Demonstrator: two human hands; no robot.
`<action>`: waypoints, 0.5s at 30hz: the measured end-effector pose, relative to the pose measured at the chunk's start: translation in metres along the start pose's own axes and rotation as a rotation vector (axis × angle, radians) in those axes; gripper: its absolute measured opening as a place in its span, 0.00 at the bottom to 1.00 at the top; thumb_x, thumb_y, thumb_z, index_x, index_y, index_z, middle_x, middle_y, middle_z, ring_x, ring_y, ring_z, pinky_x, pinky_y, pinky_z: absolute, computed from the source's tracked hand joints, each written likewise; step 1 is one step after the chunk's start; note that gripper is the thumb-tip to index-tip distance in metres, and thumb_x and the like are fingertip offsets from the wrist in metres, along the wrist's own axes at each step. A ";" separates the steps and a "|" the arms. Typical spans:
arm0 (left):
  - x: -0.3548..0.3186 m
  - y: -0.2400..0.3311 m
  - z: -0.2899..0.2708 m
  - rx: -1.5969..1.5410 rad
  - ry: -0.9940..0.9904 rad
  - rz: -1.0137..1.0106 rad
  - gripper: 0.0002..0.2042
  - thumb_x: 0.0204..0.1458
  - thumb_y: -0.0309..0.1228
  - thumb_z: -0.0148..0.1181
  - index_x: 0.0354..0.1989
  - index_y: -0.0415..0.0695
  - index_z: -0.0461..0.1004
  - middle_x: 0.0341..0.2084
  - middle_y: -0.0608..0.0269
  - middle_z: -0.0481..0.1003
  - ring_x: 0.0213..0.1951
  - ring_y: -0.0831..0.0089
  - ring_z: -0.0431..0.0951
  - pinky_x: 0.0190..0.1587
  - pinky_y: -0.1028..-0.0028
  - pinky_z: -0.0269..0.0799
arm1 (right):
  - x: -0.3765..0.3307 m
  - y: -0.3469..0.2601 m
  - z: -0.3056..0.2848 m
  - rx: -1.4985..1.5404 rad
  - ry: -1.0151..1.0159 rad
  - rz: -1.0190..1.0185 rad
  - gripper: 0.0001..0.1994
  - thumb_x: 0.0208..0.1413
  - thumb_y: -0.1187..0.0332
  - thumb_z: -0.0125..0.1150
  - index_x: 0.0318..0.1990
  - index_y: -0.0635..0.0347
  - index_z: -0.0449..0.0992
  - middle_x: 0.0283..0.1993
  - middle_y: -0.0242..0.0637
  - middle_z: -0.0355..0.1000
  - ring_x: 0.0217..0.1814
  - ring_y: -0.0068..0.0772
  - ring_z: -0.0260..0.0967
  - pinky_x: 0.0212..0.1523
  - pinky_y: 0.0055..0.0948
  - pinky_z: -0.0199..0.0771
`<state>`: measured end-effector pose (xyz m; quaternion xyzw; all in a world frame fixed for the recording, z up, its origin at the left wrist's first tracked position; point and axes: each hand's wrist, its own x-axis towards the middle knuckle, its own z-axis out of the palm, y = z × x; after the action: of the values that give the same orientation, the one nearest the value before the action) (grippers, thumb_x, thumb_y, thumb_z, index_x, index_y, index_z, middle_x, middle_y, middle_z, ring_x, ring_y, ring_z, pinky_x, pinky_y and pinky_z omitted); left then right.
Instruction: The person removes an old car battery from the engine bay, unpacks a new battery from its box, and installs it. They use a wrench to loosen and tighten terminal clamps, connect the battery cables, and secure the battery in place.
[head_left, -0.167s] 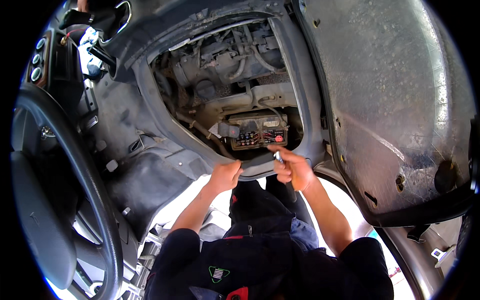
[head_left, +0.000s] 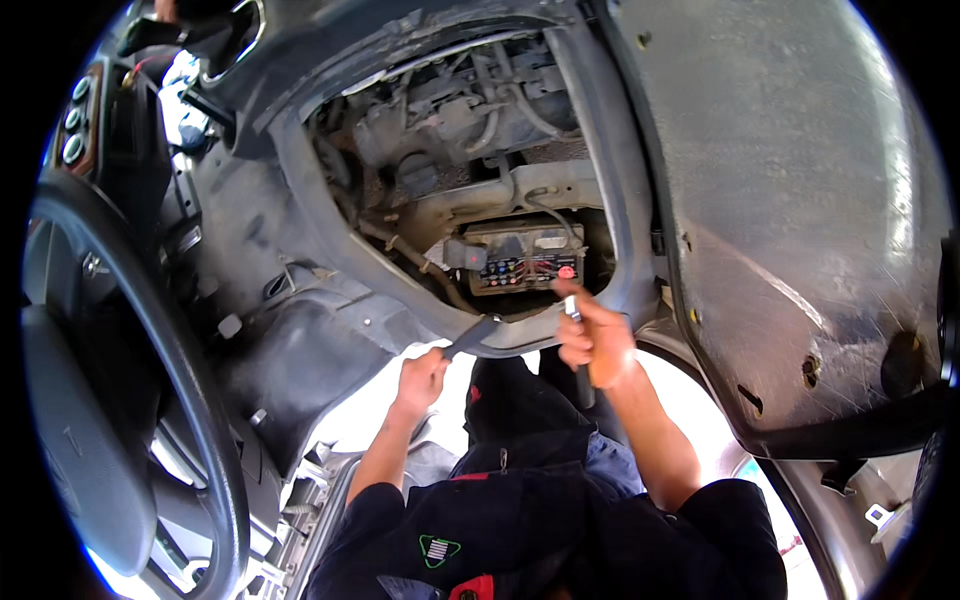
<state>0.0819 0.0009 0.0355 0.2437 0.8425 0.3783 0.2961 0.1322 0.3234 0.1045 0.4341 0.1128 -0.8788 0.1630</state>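
Panel [head_left: 770, 180]: raised along the right; no prop made out. Could be dropped toward the arms if knocked; room on that side is closed off by it.

Wheel [head_left: 215, 440]: far left, well apart from both hands.

Opening [head_left: 622, 180]: framed by a raised rim; knuckles could be scraped on its near edge if a grip slipped. Open room is left over the middle, above the engine [head_left: 420, 135].

Battery [head_left: 510, 240]: set low in the near part of the opening, cable across its top. Could be shorted if bare metal were laid across its contacts. Narrow dark gaps at its sides, where a dropped piece could be lost.

Right hand [head_left: 605, 345]: fingers closed round a tool [head_left: 585, 388], shiny end up, dark handle down; index finger pointed at the battery's near right corner, contact not determinable.

Left hand [head_left: 422, 380]: fingers closed on a dark strip [head_left: 472, 337], far end at the near rim; could be caught there if pulled sideways.
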 end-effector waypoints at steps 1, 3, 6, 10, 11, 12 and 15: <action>-0.014 -0.014 -0.011 0.085 0.036 -0.024 0.06 0.58 0.28 0.52 0.30 0.40 0.67 0.17 0.47 0.67 0.22 0.45 0.73 0.23 0.57 0.66 | -0.003 -0.010 0.002 -0.016 -0.005 -0.067 0.18 0.67 0.62 0.47 0.62 0.51 0.66 0.26 0.28 0.60 0.19 0.15 0.47 0.18 0.19 0.47; -0.041 -0.059 -0.019 0.195 0.329 -0.147 0.11 0.63 0.31 0.49 0.28 0.43 0.65 0.13 0.57 0.64 0.15 0.57 0.68 0.20 0.65 0.61 | -0.015 -0.026 0.016 -0.220 0.017 -0.102 0.18 0.67 0.62 0.46 0.62 0.54 0.66 0.26 0.28 0.60 0.19 0.15 0.47 0.18 0.19 0.47; -0.031 -0.129 -0.023 -0.259 0.788 -0.567 0.17 0.69 0.38 0.41 0.24 0.48 0.59 0.18 0.79 0.54 0.19 0.88 0.51 0.20 0.77 0.48 | -0.015 -0.013 -0.006 -0.262 -0.025 -0.013 0.19 0.68 0.62 0.46 0.63 0.58 0.65 0.26 0.29 0.61 0.20 0.16 0.48 0.18 0.20 0.47; 0.027 -0.208 -0.035 -0.024 0.892 -0.690 0.18 0.67 0.38 0.42 0.29 0.35 0.67 0.23 0.52 0.69 0.28 0.63 0.65 0.35 0.63 0.64 | 0.002 0.018 -0.021 -0.268 -0.011 0.081 0.19 0.69 0.62 0.45 0.64 0.55 0.64 0.30 0.31 0.62 0.22 0.18 0.50 0.22 0.21 0.50; 0.048 -0.206 -0.043 -0.052 0.890 -0.719 0.18 0.67 0.38 0.42 0.31 0.35 0.68 0.26 0.49 0.71 0.30 0.59 0.67 0.38 0.61 0.65 | 0.006 0.026 -0.020 -0.265 -0.013 0.080 0.19 0.70 0.62 0.44 0.64 0.55 0.64 0.31 0.31 0.62 0.23 0.18 0.50 0.23 0.21 0.51; 0.066 -0.209 -0.055 -0.070 0.899 -0.747 0.18 0.67 0.38 0.42 0.33 0.35 0.69 0.29 0.46 0.73 0.31 0.54 0.68 0.40 0.60 0.65 | 0.011 0.033 -0.013 -0.318 -0.021 0.078 0.19 0.71 0.62 0.42 0.65 0.54 0.63 0.32 0.32 0.62 0.25 0.18 0.51 0.24 0.22 0.54; 0.091 -0.229 -0.084 -0.058 0.795 -0.873 0.15 0.64 0.38 0.42 0.44 0.38 0.66 0.35 0.43 0.73 0.37 0.52 0.70 0.46 0.61 0.67 | 0.028 0.054 -0.003 -0.471 0.066 0.082 0.17 0.71 0.61 0.44 0.62 0.53 0.61 0.33 0.36 0.66 0.25 0.18 0.53 0.24 0.22 0.56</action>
<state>-0.0824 -0.1189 -0.1271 -0.2940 0.9005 0.3067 0.0925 0.1391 0.2699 0.0770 0.4168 0.3021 -0.8063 0.2915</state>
